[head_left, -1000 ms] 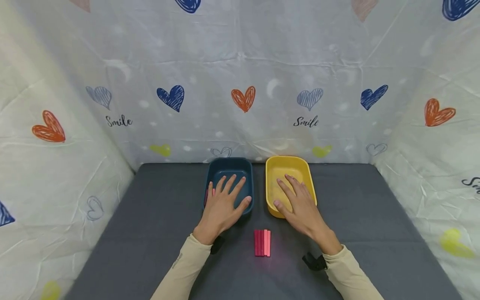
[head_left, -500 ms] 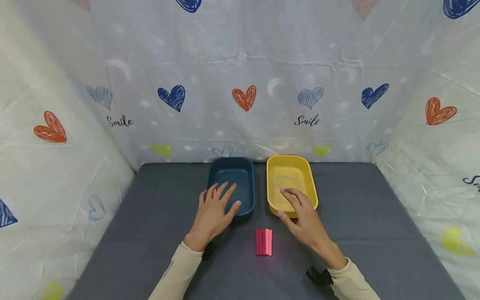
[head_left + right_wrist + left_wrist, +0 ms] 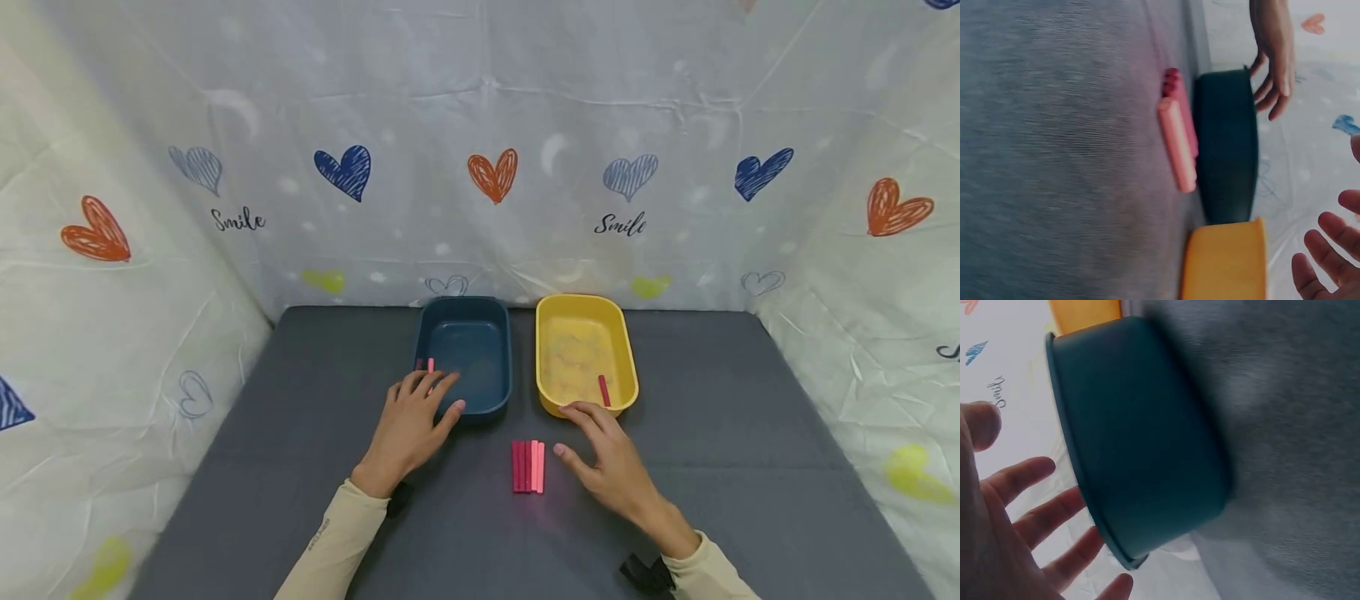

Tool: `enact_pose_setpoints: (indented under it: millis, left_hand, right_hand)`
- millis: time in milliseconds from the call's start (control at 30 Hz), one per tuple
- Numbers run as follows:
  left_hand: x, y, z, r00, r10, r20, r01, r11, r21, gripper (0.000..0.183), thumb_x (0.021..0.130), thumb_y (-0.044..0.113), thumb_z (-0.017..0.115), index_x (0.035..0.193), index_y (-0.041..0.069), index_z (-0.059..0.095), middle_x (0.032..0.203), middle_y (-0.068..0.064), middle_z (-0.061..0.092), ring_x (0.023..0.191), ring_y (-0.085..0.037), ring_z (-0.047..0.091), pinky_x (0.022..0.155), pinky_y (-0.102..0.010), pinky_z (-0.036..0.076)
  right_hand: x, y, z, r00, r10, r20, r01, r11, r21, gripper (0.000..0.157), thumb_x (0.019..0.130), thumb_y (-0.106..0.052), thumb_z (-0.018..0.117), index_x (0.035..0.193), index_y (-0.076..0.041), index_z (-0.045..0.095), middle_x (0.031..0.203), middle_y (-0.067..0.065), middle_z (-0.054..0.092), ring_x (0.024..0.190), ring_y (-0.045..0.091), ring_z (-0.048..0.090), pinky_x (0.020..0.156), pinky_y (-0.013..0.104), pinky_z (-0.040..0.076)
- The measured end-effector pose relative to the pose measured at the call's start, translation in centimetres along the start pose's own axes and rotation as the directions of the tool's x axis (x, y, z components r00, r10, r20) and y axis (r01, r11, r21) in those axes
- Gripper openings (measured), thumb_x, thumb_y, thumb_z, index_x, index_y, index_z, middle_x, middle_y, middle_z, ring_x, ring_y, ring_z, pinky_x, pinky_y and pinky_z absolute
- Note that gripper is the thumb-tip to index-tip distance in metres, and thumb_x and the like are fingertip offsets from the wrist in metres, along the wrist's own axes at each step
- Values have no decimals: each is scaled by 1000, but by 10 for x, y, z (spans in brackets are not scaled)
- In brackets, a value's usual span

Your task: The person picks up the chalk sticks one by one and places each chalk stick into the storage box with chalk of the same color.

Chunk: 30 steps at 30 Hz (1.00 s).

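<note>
My left hand [image 3: 408, 425] hovers over the near left corner of a dark blue tub [image 3: 480, 358], fingers spread and holding nothing. In the left wrist view, its fingertips [image 3: 1071, 501] overlap the tub's rim. A pink stick [image 3: 431, 364] and a dark red one show in that tub, partly behind the fingers. By the near edge of a yellow tub [image 3: 573, 342], my right hand [image 3: 618, 467] is loosely bent and holds nothing. One dark red stick [image 3: 604, 391] lies in the yellow tub. Between the hands, several dark red and pink sticks [image 3: 528, 467] lie side by side.
Both tubs stand side by side at the back of a table with a dark grey cloth [image 3: 720, 417]. Behind them hangs a white curtain [image 3: 420, 192] printed with hearts, which also closes off both sides. Dark straps [image 3: 647, 575] sit at the wrists.
Both hands have drawn back from over the tubs towards the body. The dark red stick in the yellow tub has come into view. The row of sticks has stayed in place.
</note>
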<state>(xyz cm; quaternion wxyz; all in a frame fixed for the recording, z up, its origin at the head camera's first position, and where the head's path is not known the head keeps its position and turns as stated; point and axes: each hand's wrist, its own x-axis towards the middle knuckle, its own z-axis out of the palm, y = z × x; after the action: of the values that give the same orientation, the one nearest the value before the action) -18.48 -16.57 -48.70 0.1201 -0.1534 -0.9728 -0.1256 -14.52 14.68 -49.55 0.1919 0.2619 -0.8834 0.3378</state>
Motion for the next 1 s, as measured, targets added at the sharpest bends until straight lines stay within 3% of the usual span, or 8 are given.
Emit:
enact_pose_setpoints:
  millis: [200,533,800,1000]
  left_hand:
    - [-8,-4,4,999,2,39,-1,1000,-8,49,102,49,45,141,21,54,136,-6,58,129,-31,46,106,-58,37]
    - [-9,-13,9,997,18,69,-17,1000,-19,45,102,47,44,132,17,60,129,-8,60,126,-31,49,110,-58,34]
    - [-7,-19,15,997,48,66,-50,998,24,44,103,47,44,121,12,64,123,-10,62,125,-29,52,118,-61,23]
    - [-6,-21,19,995,82,51,-85,995,49,43,103,46,44,115,11,65,117,-10,62,120,-29,53,119,-60,22]
  right_hand:
    - [-10,3,9,993,65,101,-63,998,-17,58,84,-34,76,135,-13,57,131,0,57,121,17,55,100,46,49]
    - [-7,6,16,949,181,259,-181,983,-23,67,83,-40,77,140,-13,54,132,3,58,121,21,55,102,50,47]
    - [-5,6,19,917,201,346,-203,979,-31,66,84,-37,77,139,-11,53,132,7,58,122,26,55,104,53,44]
    - [-5,9,23,892,223,393,-226,973,-38,66,84,-37,76,140,-12,52,133,6,57,123,25,53,105,53,43]
